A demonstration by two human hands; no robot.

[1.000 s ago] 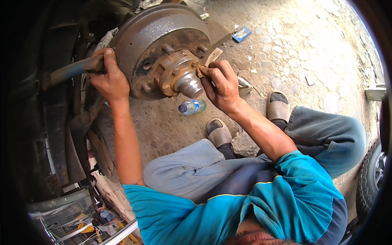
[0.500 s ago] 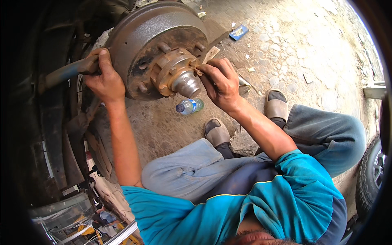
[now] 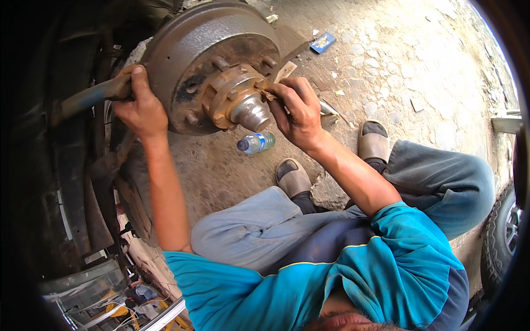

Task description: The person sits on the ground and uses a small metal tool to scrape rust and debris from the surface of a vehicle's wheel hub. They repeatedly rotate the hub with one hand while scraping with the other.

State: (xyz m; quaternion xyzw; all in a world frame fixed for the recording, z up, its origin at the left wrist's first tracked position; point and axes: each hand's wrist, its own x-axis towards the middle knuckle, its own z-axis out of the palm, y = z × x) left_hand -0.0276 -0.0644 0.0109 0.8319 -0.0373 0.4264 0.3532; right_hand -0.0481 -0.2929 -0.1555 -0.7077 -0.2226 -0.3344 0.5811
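A rusty brake drum (image 3: 212,47) with wheel studs is mounted at the upper left. From its face projects a brown hub (image 3: 229,94) with bolts around its flange and a bare metal cap (image 3: 253,113) at the end. My left hand (image 3: 144,107) grips the drum's back edge, thumb up against the rim; its other fingers are partly hidden behind, near a thick bar (image 3: 88,101). At the hub's right side, my right hand (image 3: 301,113) is closed in a pinch by a flange bolt. A small brownish bit shows at the fingertips, too small to name.
Below the hub a plastic bottle (image 3: 258,143) lies on the stony ground. A blue tray (image 3: 323,42) sits farther off, and a stone block (image 3: 329,193) rests between my sandalled feet. A tyre (image 3: 499,237) stands at the far right; cluttered parts (image 3: 118,303) fill the lower left.
Almost nothing differs: the drum and hub appear shifted very slightly left in the picture. Both hands keep their places, the right fingers still pinched at the flange.
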